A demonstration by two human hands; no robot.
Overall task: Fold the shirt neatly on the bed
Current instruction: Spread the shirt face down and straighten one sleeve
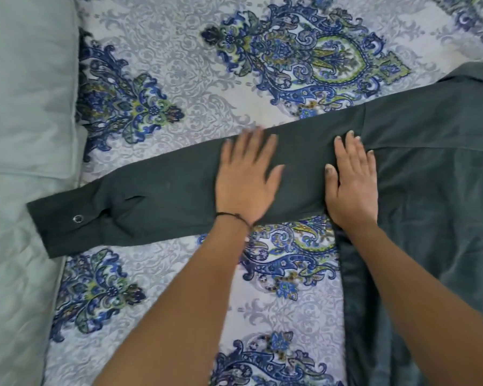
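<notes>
A dark green long-sleeved shirt (435, 168) lies flat on the patterned bedspread (179, 65), its body at the right. One sleeve (156, 196) stretches out to the left, and its cuff (59, 224) with a metal snap reaches the pale quilt. My left hand (247, 179) rests flat on the middle of the sleeve with fingers straight and slightly blurred. My right hand (352, 179) presses flat where the sleeve meets the shoulder. A thin dark band circles my left wrist.
A pale grey-green pillow (25, 79) and quilt (11, 274) lie along the left side of the bed. The blue and green floral bedspread extends above and below the sleeve.
</notes>
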